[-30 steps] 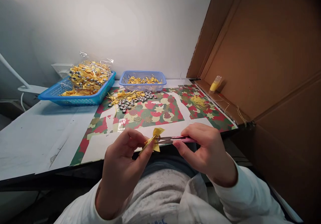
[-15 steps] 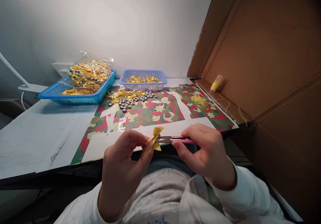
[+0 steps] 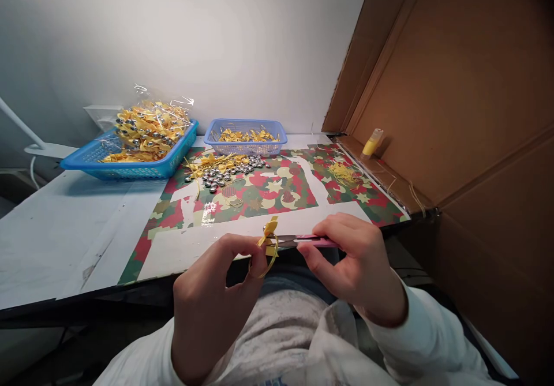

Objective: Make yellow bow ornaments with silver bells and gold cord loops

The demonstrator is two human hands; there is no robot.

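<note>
Near the table's front edge, my left hand [image 3: 225,288] pinches a yellow ribbon bow [image 3: 269,230] with a loop of gold cord [image 3: 275,262] hanging from it. A small silver bell shows at the bow's upper left side. My right hand [image 3: 352,259] is closed around pink-handled scissors [image 3: 318,240]. Their dark blades point left and reach the bow and cord; whether they touch the cord is too small to tell. Farther back lie several silver bells [image 3: 216,178] beside yellow bows with gold cords [image 3: 220,161].
A blue basket [image 3: 125,171] with a bag of bows and bells stands back left. A smaller blue basket [image 3: 245,146] of bows is at the back. Yellow cord scraps [image 3: 344,173] and a small yellow bottle [image 3: 372,143] are at right, beside cardboard [image 3: 467,86].
My left hand has turned the bow, so the gold loop now hangs more openly below it and the bell shows at its upper left. My right hand with the scissors has hardly moved.
</note>
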